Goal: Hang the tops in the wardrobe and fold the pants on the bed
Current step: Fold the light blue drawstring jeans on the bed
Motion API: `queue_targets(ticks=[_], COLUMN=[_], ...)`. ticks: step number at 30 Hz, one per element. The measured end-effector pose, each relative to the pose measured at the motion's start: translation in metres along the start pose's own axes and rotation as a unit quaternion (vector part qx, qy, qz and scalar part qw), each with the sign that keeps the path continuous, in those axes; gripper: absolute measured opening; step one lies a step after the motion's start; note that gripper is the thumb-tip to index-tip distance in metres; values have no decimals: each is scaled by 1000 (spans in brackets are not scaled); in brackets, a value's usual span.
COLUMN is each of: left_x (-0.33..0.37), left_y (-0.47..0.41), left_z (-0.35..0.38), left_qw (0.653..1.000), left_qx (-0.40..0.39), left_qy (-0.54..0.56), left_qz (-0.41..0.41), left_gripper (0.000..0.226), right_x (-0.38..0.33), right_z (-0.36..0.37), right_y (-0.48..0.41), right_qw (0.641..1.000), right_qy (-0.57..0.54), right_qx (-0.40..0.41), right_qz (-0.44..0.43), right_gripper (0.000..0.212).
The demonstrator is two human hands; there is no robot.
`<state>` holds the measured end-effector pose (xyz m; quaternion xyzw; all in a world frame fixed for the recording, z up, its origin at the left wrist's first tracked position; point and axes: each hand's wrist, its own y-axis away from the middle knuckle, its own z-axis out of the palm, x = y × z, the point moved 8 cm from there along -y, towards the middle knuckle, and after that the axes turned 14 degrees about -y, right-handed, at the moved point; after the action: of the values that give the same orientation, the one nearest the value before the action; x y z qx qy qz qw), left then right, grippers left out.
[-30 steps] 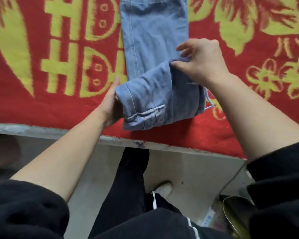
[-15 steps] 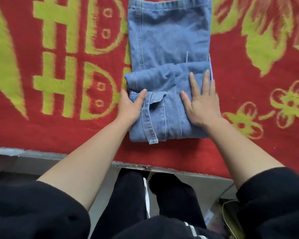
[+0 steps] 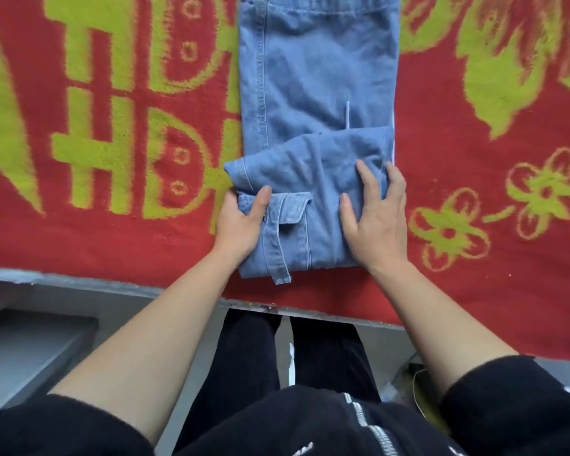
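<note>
Pressing one pair of denim pants (image 3: 313, 93) near the bed's (image 3: 112, 245) front edge: my left hand (image 3: 241, 222) pinches the folded left side, my right hand (image 3: 375, 222) lies flat, fingers spread. Denim judged soft, medium-weight, non-slip (best gripped at the fold's corners). Count: one garment, no tops visible.

Jeans (image 3: 313, 80) were light-blue denim, matt, woven texture, with pale topstitched seams and a stitched flap pocket (image 3: 293, 207). Blanket (image 3: 112, 238) on the bed was thick fuzzy pile cloth, red with yellow-green pattern, matt. Bed edge (image 3: 79, 284) looked like grey painted hard material, scuffed. Sleeves (image 3: 514, 406) were black soft knit, matt. Zipper (image 3: 372, 426) looked metallic.
</note>
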<state>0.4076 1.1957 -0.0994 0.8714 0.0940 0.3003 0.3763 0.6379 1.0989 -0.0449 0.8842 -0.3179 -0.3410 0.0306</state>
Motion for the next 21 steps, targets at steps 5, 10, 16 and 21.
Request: queue_targets(ticks=[5, 10, 16, 21], left_x=[-6, 34, 121, 166], left_y=[-13, -50, -127, -153], left_z=[6, -36, -48, -52], left_qw=[997, 994, 998, 990], left_qx=[-29, 81, 47, 9], left_qy=[-66, -63, -2, 138], left_qz=[-13, 26, 48, 39], left_gripper=[67, 76, 85, 73], right_x=[12, 7, 18, 10], right_z=[0, -29, -14, -7], right_y=[-21, -98, -205, -243], right_qw=[997, 991, 952, 890], right_qy=[51, -53, -196, -389], right_qx=[-45, 50, 8, 4], right_qz=[30, 111, 234, 239], right_gripper=[47, 51, 31, 64])
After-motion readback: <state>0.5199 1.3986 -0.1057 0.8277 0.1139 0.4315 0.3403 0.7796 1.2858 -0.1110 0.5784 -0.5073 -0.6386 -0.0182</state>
